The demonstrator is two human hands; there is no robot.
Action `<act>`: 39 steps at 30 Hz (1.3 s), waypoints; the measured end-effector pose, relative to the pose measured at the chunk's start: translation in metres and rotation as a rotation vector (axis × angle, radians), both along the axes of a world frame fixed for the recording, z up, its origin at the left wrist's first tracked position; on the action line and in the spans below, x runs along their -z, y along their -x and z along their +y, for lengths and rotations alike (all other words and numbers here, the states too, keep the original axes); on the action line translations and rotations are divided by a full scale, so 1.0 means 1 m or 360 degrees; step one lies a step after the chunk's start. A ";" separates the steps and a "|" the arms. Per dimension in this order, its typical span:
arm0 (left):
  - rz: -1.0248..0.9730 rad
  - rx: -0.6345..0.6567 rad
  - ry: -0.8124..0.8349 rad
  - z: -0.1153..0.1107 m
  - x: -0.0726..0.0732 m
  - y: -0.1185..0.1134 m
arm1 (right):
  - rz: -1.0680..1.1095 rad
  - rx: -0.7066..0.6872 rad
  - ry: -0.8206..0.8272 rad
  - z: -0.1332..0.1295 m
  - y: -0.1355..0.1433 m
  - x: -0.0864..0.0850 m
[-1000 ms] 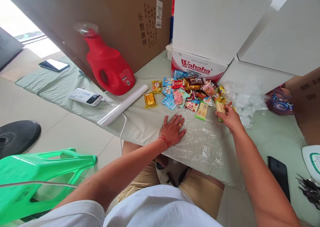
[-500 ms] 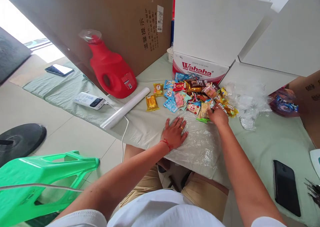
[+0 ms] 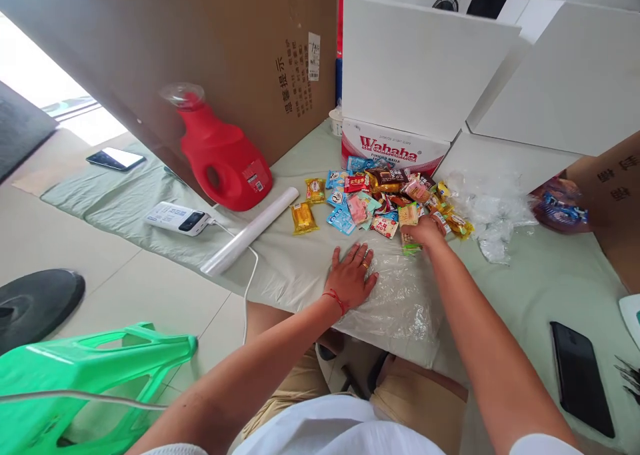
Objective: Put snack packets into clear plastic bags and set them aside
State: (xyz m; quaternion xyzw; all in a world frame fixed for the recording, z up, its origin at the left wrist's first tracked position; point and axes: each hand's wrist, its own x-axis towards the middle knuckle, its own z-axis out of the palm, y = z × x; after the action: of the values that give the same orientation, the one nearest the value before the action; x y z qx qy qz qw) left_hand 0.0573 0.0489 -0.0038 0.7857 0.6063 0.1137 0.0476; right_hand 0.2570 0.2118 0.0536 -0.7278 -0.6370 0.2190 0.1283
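My left hand (image 3: 351, 278) lies flat with fingers spread on a clear plastic bag (image 3: 400, 308) and the cloth at the table's near edge. My right hand (image 3: 426, 233) is closed, its thumb across a tan and green snack packet (image 3: 408, 216) at the front of a heap of wrapped snacks. Its other fingertips are hidden. Around that packet lie a white and red packet (image 3: 384, 226), a pink and mint one (image 3: 361, 208), blue packets (image 3: 341, 220) and brown ones (image 3: 387, 177). Two yellow snack packets (image 3: 303, 219) lie apart to the left.
A red jug (image 3: 227, 158) and a plastic film roll (image 3: 250, 231) stand and lie left, near a power bank (image 3: 176, 217) with a white cable. Behind the heap is a Wahaha box (image 3: 395, 145). Crumpled clear plastic (image 3: 495, 208) and a black phone (image 3: 583, 378) are right.
My right hand has shifted slightly left, and the tan and green packet has turned more upright under it. My left hand stays flat in place. The view has tilted up a little.
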 end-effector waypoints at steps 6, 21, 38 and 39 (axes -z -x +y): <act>0.0001 0.0003 -0.0012 0.001 0.000 0.000 | 0.0199 0.0076 -0.0277 -0.032 -0.105 -0.051; -0.0053 -0.0006 0.0053 0.003 -0.001 -0.002 | -0.0847 -0.0117 0.0047 -0.115 -0.185 0.014; -0.0020 -0.0026 0.0061 0.004 0.000 -0.003 | 0.0003 -0.0745 -0.0810 -0.161 -0.107 -0.021; -0.0018 -0.0024 0.0060 0.004 0.000 -0.004 | -0.0012 -0.0897 -0.0828 -0.161 -0.089 -0.018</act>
State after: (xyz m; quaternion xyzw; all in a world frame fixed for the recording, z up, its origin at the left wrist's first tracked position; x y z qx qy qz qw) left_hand 0.0609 0.0530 -0.0038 0.7793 0.6140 0.1071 0.0649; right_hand 0.3465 0.0507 0.0716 -0.4681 -0.8469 0.0739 0.2411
